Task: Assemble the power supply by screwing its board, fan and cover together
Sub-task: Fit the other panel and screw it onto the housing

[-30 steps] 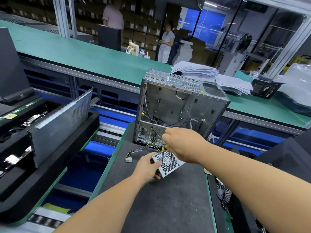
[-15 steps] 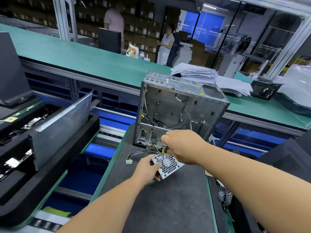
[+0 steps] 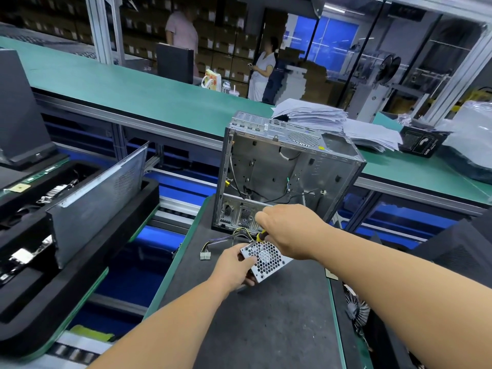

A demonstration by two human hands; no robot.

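A small silver power supply [image 3: 266,258] with a honeycomb fan grille sits tilted on the dark mat [image 3: 266,323]. My left hand [image 3: 234,265] grips its near left side, thumb on the grille. My right hand [image 3: 287,230] is curled round a yellow-and-black screwdriver [image 3: 260,236], whose tip meets the far left corner of the grille. A bundle of coloured cables [image 3: 226,239] runs from the supply's far side to a white connector [image 3: 205,254] lying on the mat.
An open metal computer case [image 3: 287,174] stands upright just behind the hands. A grey side panel [image 3: 98,198] leans in a black foam tray at left. Paper stacks [image 3: 319,115] lie on the green bench behind. A fan [image 3: 356,310] lies at right. Two people stand far back.
Both hands stay on the power supply and screwdriver; the hands and unit have barely shifted, while the camera has tilted slightly.
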